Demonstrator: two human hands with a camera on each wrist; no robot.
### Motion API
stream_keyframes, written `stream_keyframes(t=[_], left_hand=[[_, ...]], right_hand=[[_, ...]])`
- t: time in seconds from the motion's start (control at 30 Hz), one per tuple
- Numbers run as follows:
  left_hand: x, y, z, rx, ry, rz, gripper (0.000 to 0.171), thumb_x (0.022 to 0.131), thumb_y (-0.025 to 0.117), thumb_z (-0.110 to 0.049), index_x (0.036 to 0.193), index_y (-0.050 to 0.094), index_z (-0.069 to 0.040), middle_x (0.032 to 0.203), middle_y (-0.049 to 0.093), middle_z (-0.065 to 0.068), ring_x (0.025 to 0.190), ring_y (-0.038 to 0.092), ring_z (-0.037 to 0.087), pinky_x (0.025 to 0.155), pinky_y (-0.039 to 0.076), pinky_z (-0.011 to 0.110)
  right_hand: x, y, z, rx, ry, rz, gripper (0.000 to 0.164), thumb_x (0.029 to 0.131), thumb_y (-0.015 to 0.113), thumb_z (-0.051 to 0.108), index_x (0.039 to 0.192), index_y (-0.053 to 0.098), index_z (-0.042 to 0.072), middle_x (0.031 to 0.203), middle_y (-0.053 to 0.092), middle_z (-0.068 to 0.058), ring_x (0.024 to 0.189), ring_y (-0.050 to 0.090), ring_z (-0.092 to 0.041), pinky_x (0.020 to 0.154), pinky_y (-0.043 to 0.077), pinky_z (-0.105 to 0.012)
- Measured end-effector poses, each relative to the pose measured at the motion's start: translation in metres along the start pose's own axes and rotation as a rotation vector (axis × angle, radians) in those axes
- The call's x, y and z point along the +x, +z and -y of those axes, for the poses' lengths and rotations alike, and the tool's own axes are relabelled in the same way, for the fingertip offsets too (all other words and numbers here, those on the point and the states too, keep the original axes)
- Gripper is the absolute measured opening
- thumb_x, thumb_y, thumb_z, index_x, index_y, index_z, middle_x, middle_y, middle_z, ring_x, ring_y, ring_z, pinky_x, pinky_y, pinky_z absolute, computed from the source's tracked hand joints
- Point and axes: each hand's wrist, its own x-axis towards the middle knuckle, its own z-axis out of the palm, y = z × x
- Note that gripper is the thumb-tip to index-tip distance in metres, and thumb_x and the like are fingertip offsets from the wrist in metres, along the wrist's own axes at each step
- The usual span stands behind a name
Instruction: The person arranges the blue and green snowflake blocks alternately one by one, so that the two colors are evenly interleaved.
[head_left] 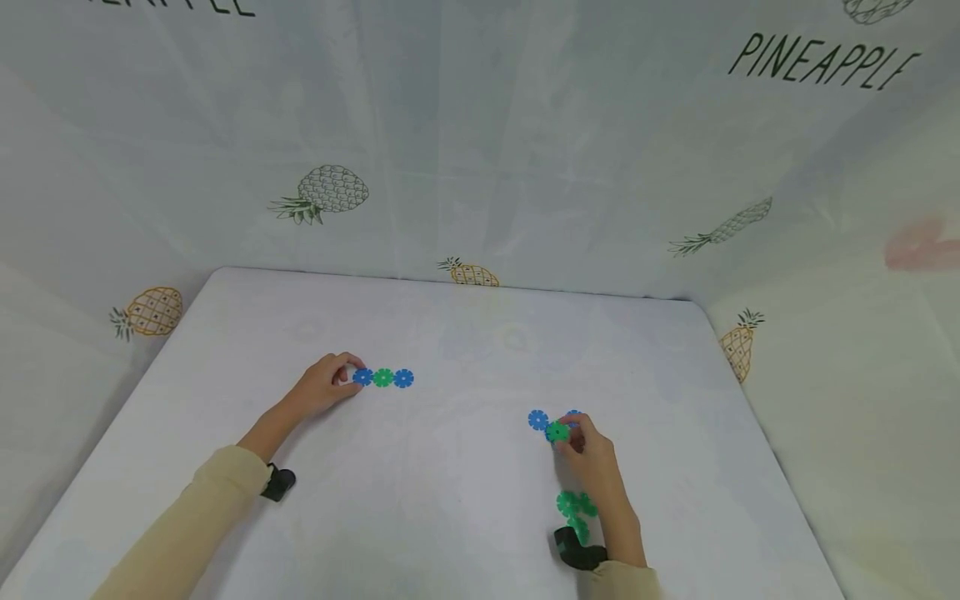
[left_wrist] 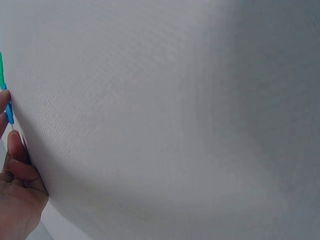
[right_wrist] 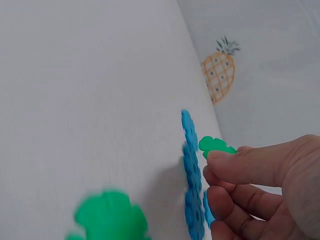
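In the head view a straight row lies on the white table: a blue notched plastic disc (head_left: 363,377), a green disc (head_left: 383,378) and another blue disc (head_left: 404,378). My left hand (head_left: 327,385) pinches the left blue disc between thumb and fingers; that disc's blue edge (left_wrist: 9,111) shows edge-on in the left wrist view. My right hand (head_left: 592,460) pinches a green notched disc (head_left: 557,432), held over a group of blue discs (head_left: 537,419). The right wrist view shows this green disc (right_wrist: 214,145) between thumb and fingertip. My fingers partly hide the blue discs.
Several green discs (head_left: 567,503) lie together by my right wrist, partly covered by the arm and the black wrist camera (head_left: 577,550). The table's far edge (head_left: 525,289) meets a pale cloth (head_left: 480,150) printed with pineapples, which also hangs at both sides.
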Motion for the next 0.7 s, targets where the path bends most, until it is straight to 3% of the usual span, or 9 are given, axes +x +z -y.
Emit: stream_keyframes(t=[0.33, 0.57, 0.7], left_hand=[[0.002, 0.002, 0.001, -0.012, 0.019, -0.009, 0.03, 0.084, 0.065, -0.011, 0.113, 0.058, -0.005, 0.079, 0.043, 0.007, 0.073, 0.04, 0.018, 0.063, 0.034, 0.026], [-0.002, 0.001, 0.001, -0.037, 0.097, -0.041, 0.028, 0.084, 0.066, -0.016, 0.109, 0.058, -0.005, 0.076, 0.042, 0.005, 0.07, 0.038, 0.016, 0.06, 0.032, 0.026], [0.0, 0.001, 0.002, -0.023, 0.039, -0.02, 0.029, 0.084, 0.065, -0.013, 0.111, 0.058, -0.006, 0.078, 0.043, 0.006, 0.072, 0.04, 0.017, 0.062, 0.034, 0.027]], right_hand=[[0.012, 0.032, 0.026, 0.038, -0.097, 0.016, 0.029, 0.083, 0.064, 0.002, 0.11, 0.057, 0.009, 0.079, 0.058, -0.003, 0.073, 0.055, -0.012, 0.066, 0.047, -0.026], [0.02, 0.053, 0.045, 0.06, -0.135, 0.056, 0.029, 0.083, 0.065, 0.004, 0.11, 0.056, 0.011, 0.083, 0.061, -0.005, 0.076, 0.058, -0.015, 0.069, 0.049, -0.028], [0.025, 0.061, 0.054, 0.082, -0.179, 0.075, 0.029, 0.083, 0.065, 0.004, 0.11, 0.056, 0.009, 0.083, 0.061, -0.006, 0.074, 0.058, -0.015, 0.066, 0.048, -0.026]])
